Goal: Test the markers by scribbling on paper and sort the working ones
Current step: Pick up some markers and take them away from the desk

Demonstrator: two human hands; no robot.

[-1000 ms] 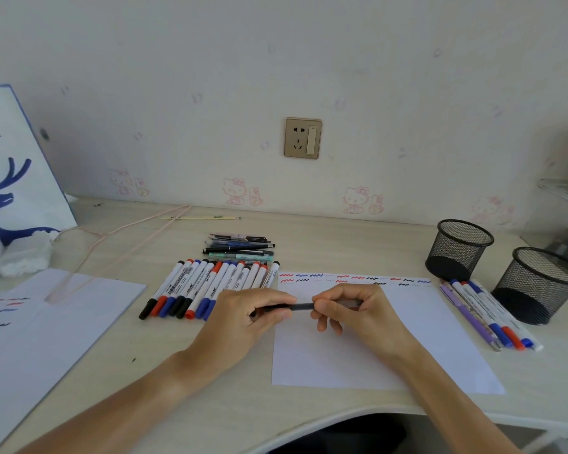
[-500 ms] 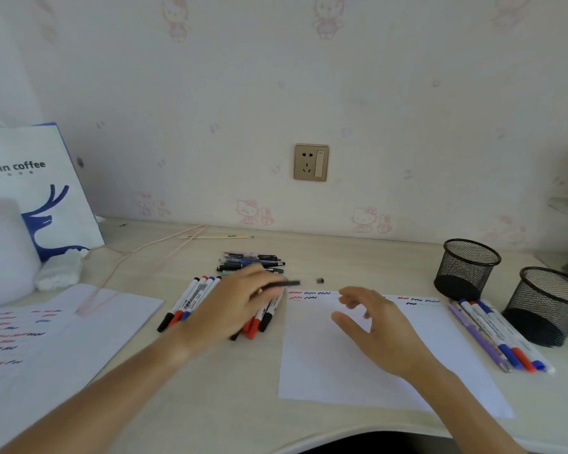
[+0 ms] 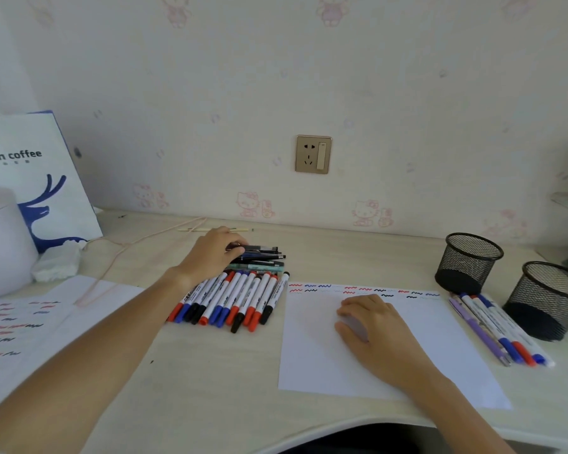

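Head view: left hand (image 3: 210, 253) reaching far over the worktop (image 3: 210, 371), fingers curled onto the near end of a small stack of dark pens (image 3: 263, 257) by the wall, thumb and fingertips around one black pen there (grip looks closed on it, exact pen hard to separate from the pile). Just in front of that stack, row of white markers (image 3: 233, 299) with red, blue and black caps, side by side, caps toward the near edge. Right hand (image 3: 371, 326) flat-ish on the white paper (image 3: 309, 355), fingers loosely bent, palm down, holding nothing. Top edge of paper carrying short red, blue and black scribbles (image 3: 358, 290). Right of the paper, a few sorted markers (image 3: 495, 329) lying parallel, touching the base of the nearer mesh cup (image 3: 548, 299); second mesh cup (image 3: 469, 262) just behind. Far left: another scribbled sheet (image 3: 30, 322), white coffee bag (image 3: 36, 178) leaning on the wall. Wall socket (image 3: 313, 154) above the worktop.
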